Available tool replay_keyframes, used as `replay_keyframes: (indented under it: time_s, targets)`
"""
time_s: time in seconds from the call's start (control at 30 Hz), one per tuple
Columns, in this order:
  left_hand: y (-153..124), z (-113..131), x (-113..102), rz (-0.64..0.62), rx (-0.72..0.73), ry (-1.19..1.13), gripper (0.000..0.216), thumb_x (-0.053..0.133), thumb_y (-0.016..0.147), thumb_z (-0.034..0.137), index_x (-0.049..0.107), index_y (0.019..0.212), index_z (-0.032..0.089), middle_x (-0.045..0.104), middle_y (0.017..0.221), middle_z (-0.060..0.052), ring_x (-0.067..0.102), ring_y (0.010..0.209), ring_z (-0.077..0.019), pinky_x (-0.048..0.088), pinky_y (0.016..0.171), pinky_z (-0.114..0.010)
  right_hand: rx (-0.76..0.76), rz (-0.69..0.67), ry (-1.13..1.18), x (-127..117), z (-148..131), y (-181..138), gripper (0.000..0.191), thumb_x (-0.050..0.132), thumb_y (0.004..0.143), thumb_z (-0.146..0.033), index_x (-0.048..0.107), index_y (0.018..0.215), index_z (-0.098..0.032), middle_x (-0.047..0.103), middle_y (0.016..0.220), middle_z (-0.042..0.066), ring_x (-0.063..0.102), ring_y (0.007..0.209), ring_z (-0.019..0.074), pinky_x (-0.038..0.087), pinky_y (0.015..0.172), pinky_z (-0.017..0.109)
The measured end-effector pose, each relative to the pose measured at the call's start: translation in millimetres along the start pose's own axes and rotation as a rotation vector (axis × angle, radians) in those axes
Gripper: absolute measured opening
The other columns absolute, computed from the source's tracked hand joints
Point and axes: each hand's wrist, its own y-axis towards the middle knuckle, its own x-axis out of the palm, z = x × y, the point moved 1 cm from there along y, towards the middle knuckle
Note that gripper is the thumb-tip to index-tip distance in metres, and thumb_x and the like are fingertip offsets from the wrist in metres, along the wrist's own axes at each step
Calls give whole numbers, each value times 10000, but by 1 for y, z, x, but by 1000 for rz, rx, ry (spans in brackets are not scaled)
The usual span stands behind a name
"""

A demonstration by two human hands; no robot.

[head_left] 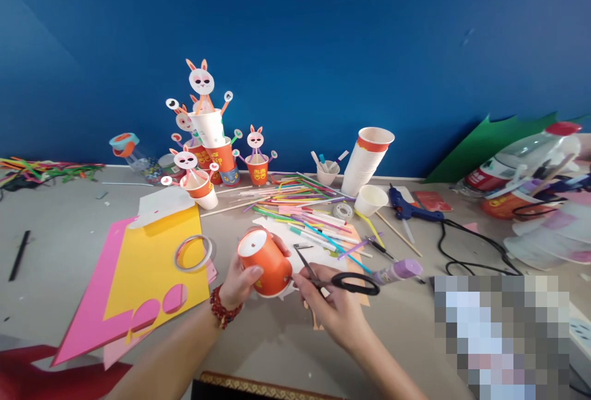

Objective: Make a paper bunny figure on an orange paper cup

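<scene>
You've got one orange cup (265, 261) and one pair of scissors (354, 275). Tape rolls: two, the big roll (176, 257) and the small roll (344, 215). Bunny faces (202, 81): four. Glue gun (406, 208): one. Glue stick (397, 272): one. Stack of white cups (364, 163): one, plus one loose white cup (369, 199). One yellow sheet (152, 277), one green sheet (489, 141), one black pen (18, 255). Straws (305, 203): too many to count.
</scene>
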Motion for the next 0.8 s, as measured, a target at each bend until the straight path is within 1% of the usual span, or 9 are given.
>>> replay_keyframes:
  time_s: [0.07,0.13,0.27,0.37,0.43,0.5,0.67,0.8]
  targets:
    - [0,0,1,24,39,25,549,711,737,509,542,1144,182,655,1080,-145,646,988,-321,573,717,-407,-7,19,10,2,0,0,269,522,963,-371,622,787,-193,606,666,19,579,602,145,383,471,214]
    - [0,0,2,43,46,44,547,706,739,524,543,1131,180,661,1053,-141,649,979,-319,571,727,-416,-40,45,25,3,-1,1,242,540,951,-362,625,797,-196,613,695,28,595,631,154,402,479,216]
    - [0,-1,2,55,1,51,525,699,746,522,542,1112,180,662,1058,-140,662,948,-308,574,722,-414,-107,108,9,3,-6,4,225,560,942,-335,616,772,-200,613,688,32,603,647,165,431,518,235]
    - [0,-3,2,44,-41,39,477,666,774,524,561,1075,169,669,1044,-138,678,899,-292,578,710,-403,-211,121,1,2,-8,5,246,566,942,-277,587,709,-204,598,638,18,586,631,161,437,567,254]
    - [-1,-3,2,35,-61,35,467,658,781,518,562,1073,167,674,1030,-137,683,883,-288,581,699,-397,-277,111,17,1,-9,6,257,558,944,-234,576,690,-202,589,621,10,566,614,153,429,583,260]
    - [-1,-3,2,23,-93,25,476,665,779,510,549,1095,174,679,1015,-134,682,879,-291,584,674,-391,-306,96,38,-1,-10,6,246,558,946,-216,586,702,-198,586,627,6,551,608,147,419,587,261]
    - [3,5,6,-30,-186,-32,448,687,781,475,552,1089,178,676,1022,-128,684,879,-279,587,662,-364,-317,26,58,-4,-11,7,194,575,946,-209,641,765,-188,603,664,9,559,640,146,426,625,261]
    - [5,9,8,-65,-250,-69,400,707,785,424,567,1056,166,681,979,-115,693,831,-251,582,659,-337,-344,-49,81,-6,-8,8,181,587,940,-222,657,776,-192,620,664,20,568,665,165,434,635,280]
